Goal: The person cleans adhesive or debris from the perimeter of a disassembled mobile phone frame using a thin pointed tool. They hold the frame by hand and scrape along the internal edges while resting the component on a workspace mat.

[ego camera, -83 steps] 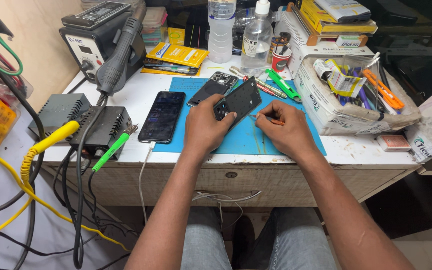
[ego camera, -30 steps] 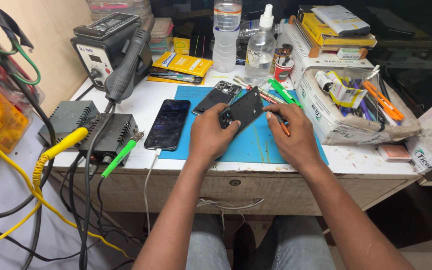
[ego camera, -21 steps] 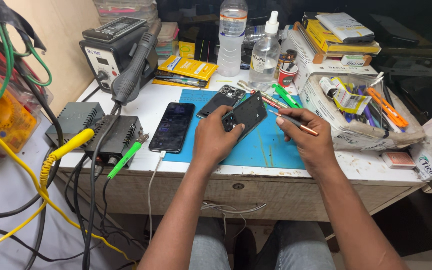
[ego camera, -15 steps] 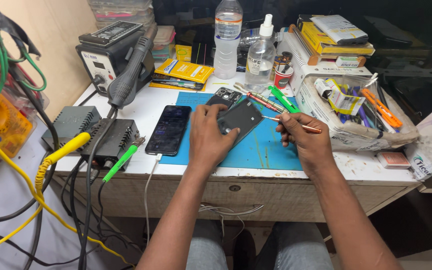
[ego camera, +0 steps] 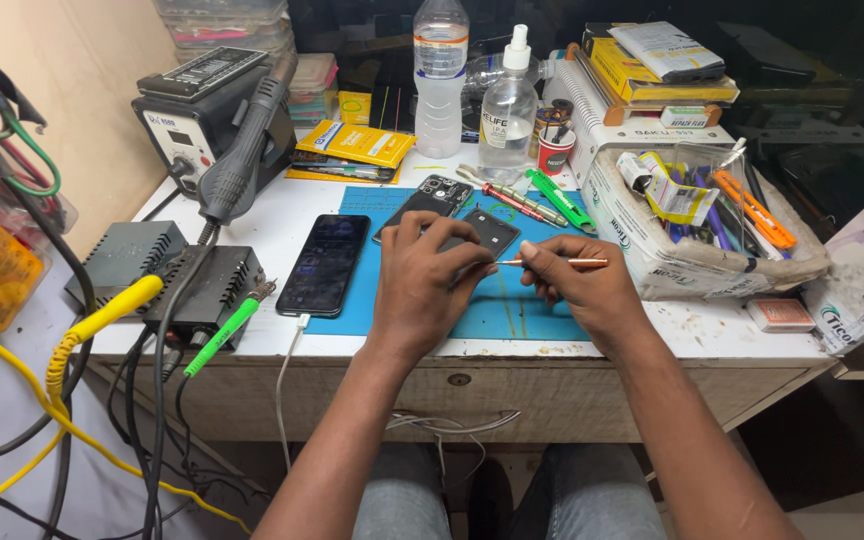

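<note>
At a cluttered repair bench, the left hand grips a dark phone body tilted over the blue mat, while the right hand pinches a slim copper-coloured screwdriver, its tip at the phone's right edge; seating it squarely looks next.

A work mat lay on the worktop, and everything else sat around it. On the mat's left edge lay a phone, face up; at its centre the left hand held an opened phone body. Right of that, over the mat, the right hand held a thin tool. Behind the mat stood two bottles. Left of the mat sat a soldering station, and right of it a box of tools.
</note>
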